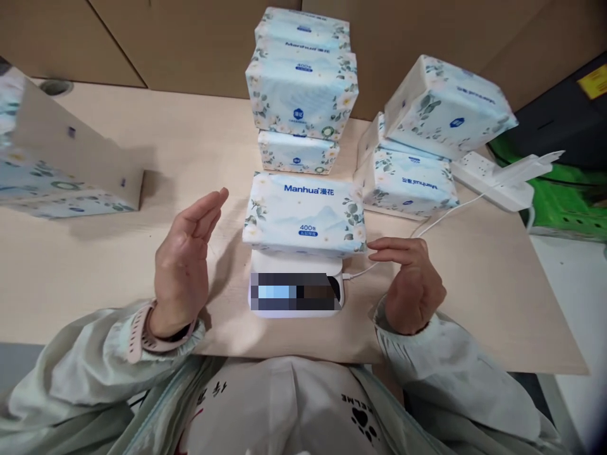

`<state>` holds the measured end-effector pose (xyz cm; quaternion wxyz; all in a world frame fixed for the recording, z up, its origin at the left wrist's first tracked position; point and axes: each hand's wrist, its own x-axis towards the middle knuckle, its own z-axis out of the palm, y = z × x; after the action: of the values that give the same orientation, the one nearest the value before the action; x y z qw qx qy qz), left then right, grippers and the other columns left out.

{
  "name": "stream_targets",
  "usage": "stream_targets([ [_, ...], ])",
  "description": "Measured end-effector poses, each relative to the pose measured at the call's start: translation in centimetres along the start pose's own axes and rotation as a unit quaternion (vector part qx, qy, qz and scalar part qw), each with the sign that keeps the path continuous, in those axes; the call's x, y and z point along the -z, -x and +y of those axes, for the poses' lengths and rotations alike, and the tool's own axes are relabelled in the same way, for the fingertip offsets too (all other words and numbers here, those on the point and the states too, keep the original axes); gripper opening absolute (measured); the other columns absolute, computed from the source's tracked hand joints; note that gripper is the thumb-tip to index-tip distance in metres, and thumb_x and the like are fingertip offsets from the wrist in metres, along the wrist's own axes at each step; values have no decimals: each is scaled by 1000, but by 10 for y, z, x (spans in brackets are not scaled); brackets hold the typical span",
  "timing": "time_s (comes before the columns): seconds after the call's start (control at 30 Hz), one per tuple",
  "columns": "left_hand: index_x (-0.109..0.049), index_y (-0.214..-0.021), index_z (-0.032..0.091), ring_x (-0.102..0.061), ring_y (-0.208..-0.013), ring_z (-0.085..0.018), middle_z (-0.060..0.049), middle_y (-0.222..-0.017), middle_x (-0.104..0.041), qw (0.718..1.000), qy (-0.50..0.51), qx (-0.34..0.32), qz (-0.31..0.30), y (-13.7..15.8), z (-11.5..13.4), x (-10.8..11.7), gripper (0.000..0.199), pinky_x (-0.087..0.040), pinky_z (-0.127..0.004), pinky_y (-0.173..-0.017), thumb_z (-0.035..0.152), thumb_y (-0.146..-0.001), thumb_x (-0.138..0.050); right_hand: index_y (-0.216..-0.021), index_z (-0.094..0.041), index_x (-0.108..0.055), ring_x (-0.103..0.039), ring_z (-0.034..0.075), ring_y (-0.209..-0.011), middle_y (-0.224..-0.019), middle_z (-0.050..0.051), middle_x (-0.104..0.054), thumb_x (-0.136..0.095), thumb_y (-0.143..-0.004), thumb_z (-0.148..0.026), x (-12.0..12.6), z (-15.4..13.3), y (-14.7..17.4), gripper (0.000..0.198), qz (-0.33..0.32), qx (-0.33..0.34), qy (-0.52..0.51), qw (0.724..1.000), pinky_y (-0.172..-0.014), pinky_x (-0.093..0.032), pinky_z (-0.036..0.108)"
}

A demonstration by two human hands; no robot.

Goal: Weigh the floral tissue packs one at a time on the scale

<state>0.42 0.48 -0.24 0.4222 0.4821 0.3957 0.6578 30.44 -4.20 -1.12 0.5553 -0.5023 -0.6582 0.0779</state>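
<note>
Right in front of me a pack of tissues [306, 212], pale blue with printed flowers, rests on a white scale [296, 262]. The scale's display is blurred out by blocks. My left hand [184, 265] is raised to the left of the pack, apart from it, fingers stretched out and holding nothing. On the other side, my right hand [410, 281] has its fingers extended toward the pack's lower right corner. The fingertips are at or very near that corner; whether they touch I cannot tell.
Behind the scale stands a stack of tissue packs [301, 88]. More packs [448, 107] are piled at the right, beside a white power strip [497, 180] with a cable to the scale. A large tissue pack block [76, 148] stands at the left. Brown panels [199, 50] close off the back.
</note>
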Motion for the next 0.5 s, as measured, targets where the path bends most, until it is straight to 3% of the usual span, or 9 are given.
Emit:
stream_targets([
  [0.33, -84, -132, 30, -61, -156, -31, -3, -150, -77, 999, -35, 24, -23, -3, 3, 5, 44, -42, -48, -140, 56, -105, -62, -101, -37, -81, -78, 35, -98, -103, 5, -83, -44, -111, -36, -4, 1, 0, 38, 15, -2, -7, 1000, -89, -55, 57],
  [0.5, -84, -131, 31, -63, -155, -28, -1, -149, -78, 999, -36, 18, -26, -4, 7, 4, 43, -43, -44, -139, 58, -108, -60, -98, -36, -80, -78, 35, -97, -97, 7, -82, -43, -112, -38, -4, -1, -2, 40, 9, -8, -4, 1000, -87, -57, 56],
])
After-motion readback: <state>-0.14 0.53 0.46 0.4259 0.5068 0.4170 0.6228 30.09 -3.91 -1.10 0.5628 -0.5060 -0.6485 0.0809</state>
